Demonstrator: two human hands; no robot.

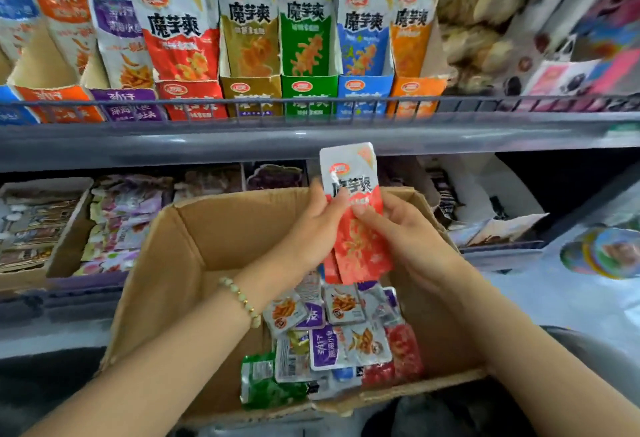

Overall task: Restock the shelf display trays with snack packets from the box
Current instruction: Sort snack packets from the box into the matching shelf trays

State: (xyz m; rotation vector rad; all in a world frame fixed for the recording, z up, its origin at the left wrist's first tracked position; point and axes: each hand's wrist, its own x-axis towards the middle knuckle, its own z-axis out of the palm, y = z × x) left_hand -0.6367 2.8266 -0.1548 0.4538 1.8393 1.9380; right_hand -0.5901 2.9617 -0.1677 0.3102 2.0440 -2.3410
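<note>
Pinching red packets with left hand and right hand over the box, the person is risking fanned rear ones slipping before reaching the eleven-o'clock tray.

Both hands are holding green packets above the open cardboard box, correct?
Not quite: the head view shows the packets are red, not green. The left hand and right hand do hold them above the open cardboard box.

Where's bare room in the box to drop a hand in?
Free: bare box floor, between its left wall and the packet pile. Crowded: right side, where left hand and right hand hold red packets over the pile.
</note>
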